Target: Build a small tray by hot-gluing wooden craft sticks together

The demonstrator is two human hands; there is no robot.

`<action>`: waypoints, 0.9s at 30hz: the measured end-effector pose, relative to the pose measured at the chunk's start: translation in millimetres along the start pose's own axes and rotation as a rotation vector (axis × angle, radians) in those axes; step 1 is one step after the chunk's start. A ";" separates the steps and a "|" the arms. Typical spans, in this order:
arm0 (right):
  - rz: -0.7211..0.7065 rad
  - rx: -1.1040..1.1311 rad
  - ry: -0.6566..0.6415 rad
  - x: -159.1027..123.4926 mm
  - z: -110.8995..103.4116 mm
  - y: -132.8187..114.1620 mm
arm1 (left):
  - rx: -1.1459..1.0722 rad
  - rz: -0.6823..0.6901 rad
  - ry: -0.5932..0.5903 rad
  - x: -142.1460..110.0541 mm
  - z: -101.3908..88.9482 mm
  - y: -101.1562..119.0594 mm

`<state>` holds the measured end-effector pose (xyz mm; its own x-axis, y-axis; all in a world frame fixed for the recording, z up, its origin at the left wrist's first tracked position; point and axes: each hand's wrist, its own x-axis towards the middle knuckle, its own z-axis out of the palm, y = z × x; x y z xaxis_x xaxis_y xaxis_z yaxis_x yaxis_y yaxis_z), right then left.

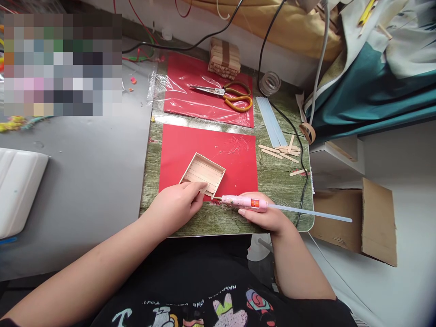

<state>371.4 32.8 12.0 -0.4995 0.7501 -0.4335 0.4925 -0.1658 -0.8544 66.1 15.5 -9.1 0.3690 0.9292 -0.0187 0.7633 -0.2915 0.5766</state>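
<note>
A shallow box made of wooden craft sticks sits tilted at an angle on a red sheet. My left hand pinches the box's near side, thumb and forefinger together at its wall. Wrapped around a pink hot glue gun is my right hand. The gun's metal nozzle points left and meets, or nearly meets, the box's near right corner. A long translucent glue stick juts from the gun's rear. Fine glue strings lie on the red sheet.
Scissors rest on a plastic-wrapped red pack, with a bundle of craft sticks behind. Glue sticks, loose craft sticks and a glass jar lie at right. A black cable crosses there; a cardboard box stands beyond.
</note>
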 end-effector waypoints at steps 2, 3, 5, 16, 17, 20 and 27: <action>0.004 -0.005 0.012 -0.1 -0.2 0.2 | -0.004 -0.005 -0.003 -0.4 0.1 -0.2; 0.006 0.001 0.013 -0.4 -0.2 0.8 | -0.005 -0.009 -0.005 -0.6 0.1 -0.4; 0.004 0.042 0.006 -1.3 0.3 3.1 | -0.003 -0.015 -0.009 -1.1 0.2 -1.1; 0.076 0.387 0.143 -3.4 9.3 9.9 | 0.015 -0.033 -0.046 -0.9 -5.1 1.5; 0.059 0.378 0.160 -1.8 9.0 6.8 | 0.010 -0.038 -0.046 -0.7 -5.6 1.8; 0.053 0.352 0.260 6.1 5.4 -3.1 | 0.002 -0.044 -0.053 -0.6 -6.5 2.3; 0.016 0.315 0.445 23.0 -19.0 -34.5 | -0.001 -0.049 -0.048 -2.0 -6.5 3.3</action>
<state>356.5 67.9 37.0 -0.1105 0.9331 -0.3422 0.2263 -0.3116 -0.9229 64.4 14.1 -1.9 0.3565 0.9304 -0.0856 0.7802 -0.2460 0.5751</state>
